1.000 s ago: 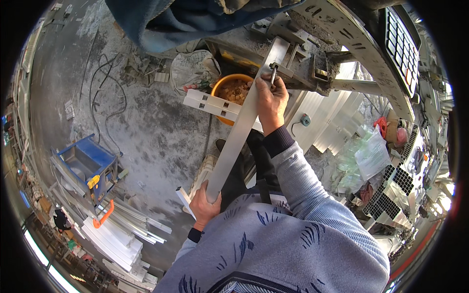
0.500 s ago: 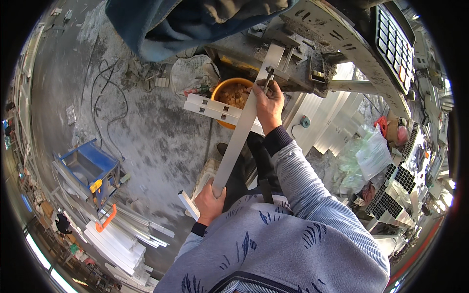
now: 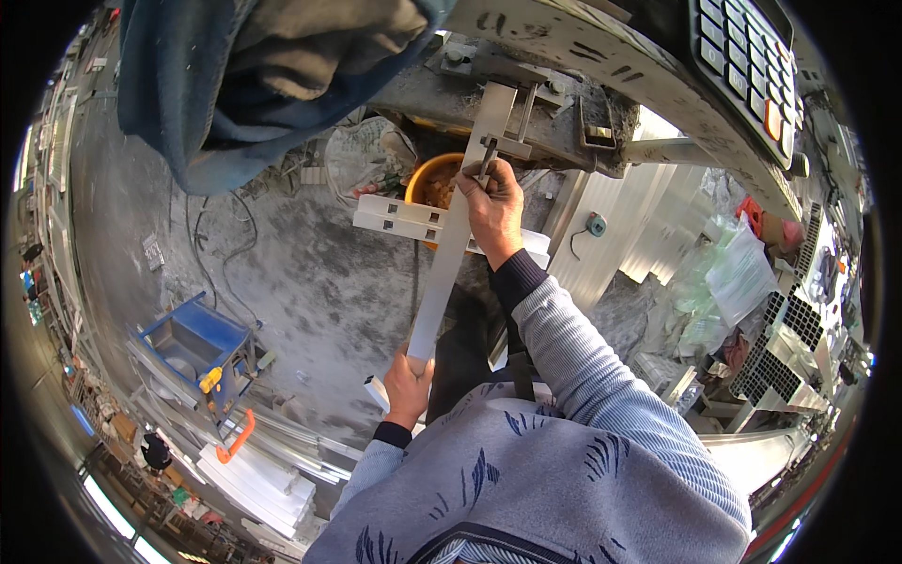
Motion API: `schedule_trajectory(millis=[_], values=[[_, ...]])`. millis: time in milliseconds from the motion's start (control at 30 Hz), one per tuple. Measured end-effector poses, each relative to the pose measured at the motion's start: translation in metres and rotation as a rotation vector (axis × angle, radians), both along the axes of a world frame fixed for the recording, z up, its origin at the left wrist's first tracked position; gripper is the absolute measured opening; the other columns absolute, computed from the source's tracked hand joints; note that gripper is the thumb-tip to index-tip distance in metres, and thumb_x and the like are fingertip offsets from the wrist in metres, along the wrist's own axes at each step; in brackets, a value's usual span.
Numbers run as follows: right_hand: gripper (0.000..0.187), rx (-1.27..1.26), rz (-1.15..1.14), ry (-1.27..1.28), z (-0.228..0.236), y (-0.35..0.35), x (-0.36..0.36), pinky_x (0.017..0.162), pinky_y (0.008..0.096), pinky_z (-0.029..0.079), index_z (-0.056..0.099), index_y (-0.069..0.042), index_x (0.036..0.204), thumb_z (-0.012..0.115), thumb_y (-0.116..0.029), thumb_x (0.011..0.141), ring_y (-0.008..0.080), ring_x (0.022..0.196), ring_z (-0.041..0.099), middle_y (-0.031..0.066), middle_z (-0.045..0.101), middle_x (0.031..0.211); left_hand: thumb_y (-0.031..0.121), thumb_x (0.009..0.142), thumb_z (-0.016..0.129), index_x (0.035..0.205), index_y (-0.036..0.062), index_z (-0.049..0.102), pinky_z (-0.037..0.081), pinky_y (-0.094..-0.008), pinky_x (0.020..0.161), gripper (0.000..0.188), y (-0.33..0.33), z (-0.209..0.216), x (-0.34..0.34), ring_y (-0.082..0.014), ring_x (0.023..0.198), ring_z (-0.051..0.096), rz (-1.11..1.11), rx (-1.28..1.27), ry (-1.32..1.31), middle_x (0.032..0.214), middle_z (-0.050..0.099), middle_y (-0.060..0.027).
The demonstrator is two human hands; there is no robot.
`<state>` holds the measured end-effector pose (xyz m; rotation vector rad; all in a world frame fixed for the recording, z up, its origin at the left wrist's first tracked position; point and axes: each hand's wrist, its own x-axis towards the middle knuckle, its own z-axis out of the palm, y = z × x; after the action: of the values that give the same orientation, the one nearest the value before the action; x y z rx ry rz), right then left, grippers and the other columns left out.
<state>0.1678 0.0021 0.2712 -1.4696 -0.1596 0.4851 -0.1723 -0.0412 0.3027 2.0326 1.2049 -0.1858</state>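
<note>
A long flat aluminium bar (image 3: pixel 449 268) slants from my lap up to a grimy machine bed (image 3: pixel 592 108), its far end lying on the bed. My left hand (image 3: pixel 407 390) is closed round the bar's near end. Higher up, my right hand (image 3: pixel 495 211) is closed at the bar's right edge, its fingers on a short dark metal rod (image 3: pixel 489 155). I cannot tell whether the rod is fixed to the machine. Beneath the bar lies a white metal profile (image 3: pixel 399 216) with square holes, crosswise over an orange bucket (image 3: pixel 423 174) of small scraps.
A blue cloth (image 3: pixel 178 103) hangs at the upper left, near a machine frame with a keypad (image 3: pixel 742 66). Metal profiles (image 3: pixel 615 216) and a tape measure (image 3: pixel 595 224) lie to the right, beside plastic sheeting (image 3: pixel 723 277). A blue cart (image 3: pixel 197 343) stands left, near a cable (image 3: pixel 225 254).
The whole view has shifted, and the cloth and keypad now fill more of the top. Both hands keep their hold, and the bar looks slightly steeper.
</note>
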Motion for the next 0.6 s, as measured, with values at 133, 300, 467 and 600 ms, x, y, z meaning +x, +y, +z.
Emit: schedule_trajectory(millis=[133, 300, 467, 600], values=[[0.015, 0.124, 0.008, 0.172, -0.006, -0.002, 0.002, 0.080, 0.0233, 0.053, 0.063, -0.004, 0.103, 0.073, 0.002, 0.094, 0.0073, 0.085, 0.064, -0.0011, 0.068, 0.089, 0.031, 0.087, 0.078, 0.127, 0.0008, 0.057, 0.053, -0.0501, 0.084, 0.054, -0.005, -0.008, 0.003, -0.0440, 0.099, 0.067, 0.047, 0.006, 0.103, 0.109, 0.069, -0.0223], [0.017, 0.104, -0.005, 0.051, -0.006, -0.001, 0.001, 0.083, 0.0267, 0.056, 0.062, -0.003, 0.097, 0.072, 0.009, 0.090, 0.0109, 0.090, 0.066, 0.0017, 0.064, 0.095, 0.026, 0.086, 0.079, 0.127, 0.0008, 0.057, 0.053, -0.0493, 0.086, 0.053, -0.009, -0.014, 0.003, -0.0436, 0.101, 0.067, 0.054, -0.002, 0.022, 0.112, 0.069, -0.0229], [0.018, 0.179, -0.005, 0.123, -0.006, -0.001, 0.000, 0.086, 0.0271, 0.056, 0.063, -0.001, 0.097, 0.071, 0.012, 0.088, 0.0123, 0.092, 0.065, 0.0028, 0.061, 0.102, 0.023, 0.086, 0.080, 0.126, 0.0012, 0.056, 0.053, -0.0500, 0.085, 0.052, -0.005, -0.019, 0.002, -0.0441, 0.100, 0.067, 0.067, -0.015, 0.027, 0.110, 0.068, -0.0229], [0.018, 0.157, -0.018, 0.104, -0.007, 0.000, 0.000, 0.085, 0.0273, 0.055, 0.064, 0.000, 0.096, 0.072, 0.012, 0.086, 0.0152, 0.093, 0.065, 0.0045, 0.059, 0.102, 0.023, 0.086, 0.080, 0.125, 0.0017, 0.057, 0.053, -0.0508, 0.084, 0.050, -0.006, -0.026, 0.004, -0.0442, 0.098, 0.067, 0.065, 0.021, 0.051, 0.108, 0.069, -0.0225]])
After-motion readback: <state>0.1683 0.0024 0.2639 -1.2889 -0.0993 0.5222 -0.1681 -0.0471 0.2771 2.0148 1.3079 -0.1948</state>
